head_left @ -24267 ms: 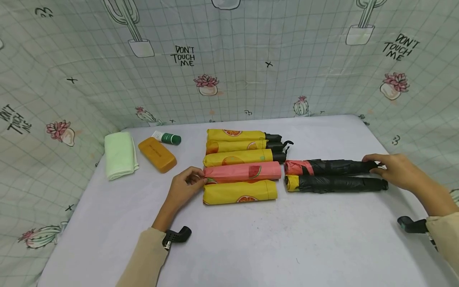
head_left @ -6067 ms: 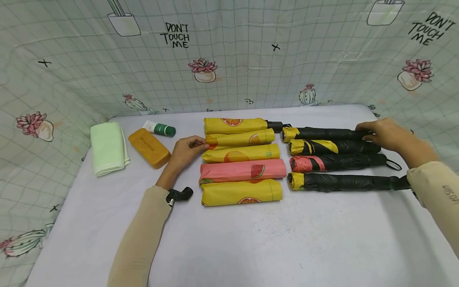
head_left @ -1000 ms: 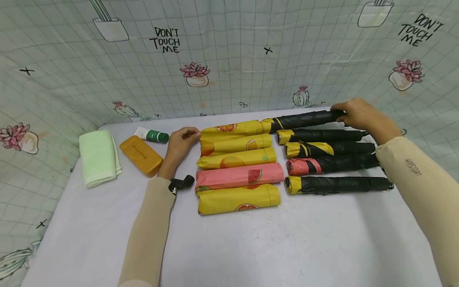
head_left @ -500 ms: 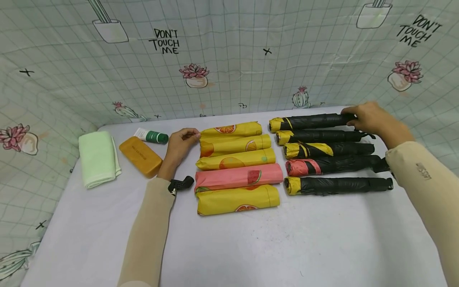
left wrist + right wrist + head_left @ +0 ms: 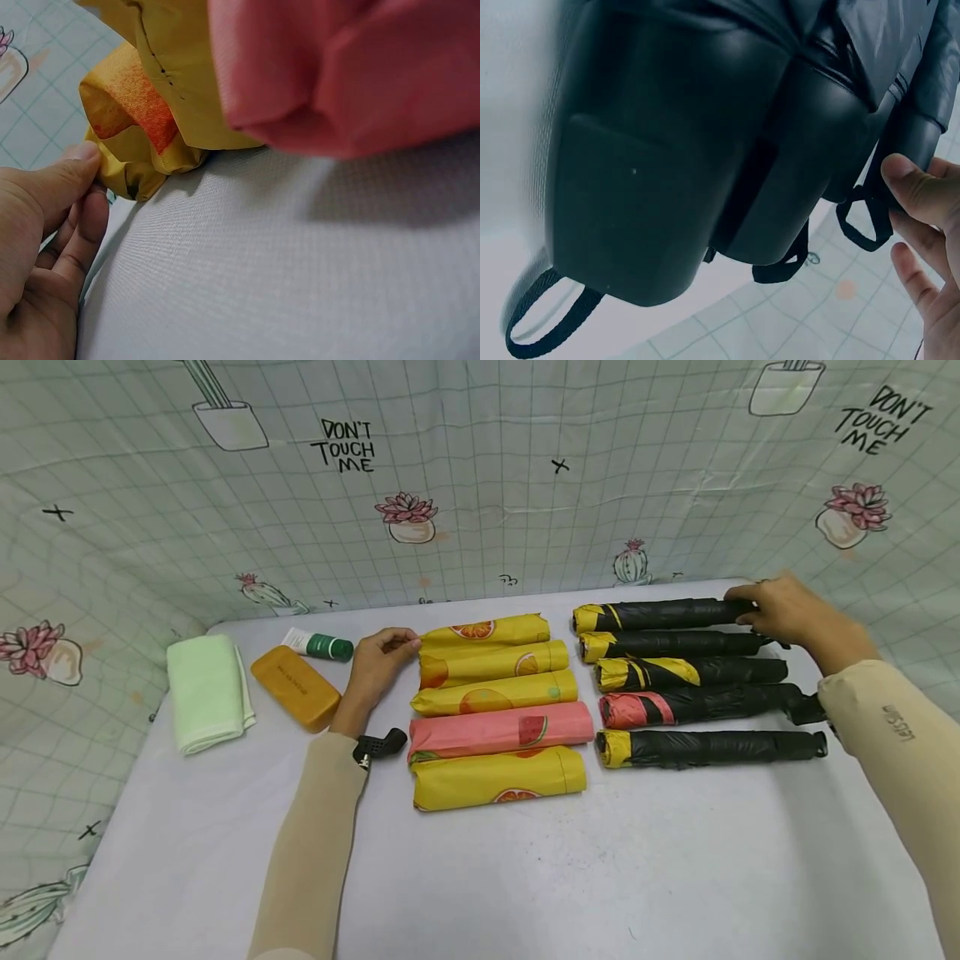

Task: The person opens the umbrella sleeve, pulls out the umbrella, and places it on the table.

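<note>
In the head view, my left hand (image 5: 378, 664) pinches the closed left end of the farthest yellow umbrella cover (image 5: 487, 632), which has orange slices printed on it. The left wrist view shows its thumb and fingers on the yellow fabric (image 5: 124, 161). My right hand (image 5: 787, 610) grips the handle end of the farthest folded umbrella (image 5: 660, 614), black with a yellow tip, lying apart from the cover. Up close in the right wrist view, thumb and fingers hold the dark handle (image 5: 904, 146). Several more black folded umbrellas (image 5: 720, 747) lie in a row nearer me.
Left of the umbrellas, more yellow covers and a pink cover (image 5: 498, 729) lie stacked in a row. Farther left are an orange-brown case (image 5: 295, 687), a green-and-white tube (image 5: 318, 644) and a folded pale green cloth (image 5: 208, 693). A patterned curtain (image 5: 480, 510) borders the white table (image 5: 525, 877).
My right hand has drawn the farthest umbrella rightward out of its yellow cover and lowered it level. Much earlier, three yellow covers had umbrellas in them. My left hand has stayed at the cover's end lately.
</note>
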### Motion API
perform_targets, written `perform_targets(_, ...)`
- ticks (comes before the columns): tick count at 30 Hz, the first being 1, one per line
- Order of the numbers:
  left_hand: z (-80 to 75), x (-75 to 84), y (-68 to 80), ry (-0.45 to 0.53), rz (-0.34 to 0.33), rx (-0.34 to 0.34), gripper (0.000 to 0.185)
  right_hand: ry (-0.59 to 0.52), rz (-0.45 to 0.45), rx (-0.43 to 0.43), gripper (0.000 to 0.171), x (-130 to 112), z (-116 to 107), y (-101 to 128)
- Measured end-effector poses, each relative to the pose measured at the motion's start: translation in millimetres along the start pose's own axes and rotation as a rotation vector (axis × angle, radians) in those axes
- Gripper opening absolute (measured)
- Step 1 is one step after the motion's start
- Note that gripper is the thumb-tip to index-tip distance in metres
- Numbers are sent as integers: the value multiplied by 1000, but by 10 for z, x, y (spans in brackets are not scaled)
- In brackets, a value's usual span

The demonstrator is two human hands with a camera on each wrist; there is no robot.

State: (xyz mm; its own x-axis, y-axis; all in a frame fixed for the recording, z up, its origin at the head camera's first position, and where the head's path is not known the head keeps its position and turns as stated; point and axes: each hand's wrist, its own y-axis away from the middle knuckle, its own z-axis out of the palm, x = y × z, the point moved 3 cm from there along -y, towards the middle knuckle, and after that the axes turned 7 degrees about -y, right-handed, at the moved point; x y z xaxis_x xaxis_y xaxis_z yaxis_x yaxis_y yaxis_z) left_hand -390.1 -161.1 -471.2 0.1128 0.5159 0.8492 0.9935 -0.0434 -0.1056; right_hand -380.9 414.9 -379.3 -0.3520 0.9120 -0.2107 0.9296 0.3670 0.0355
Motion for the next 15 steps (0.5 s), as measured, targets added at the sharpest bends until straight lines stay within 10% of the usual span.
perform_targets(15,-7,3,16,-3,-4,1,24,-37,64,-63,38,76,121,67)
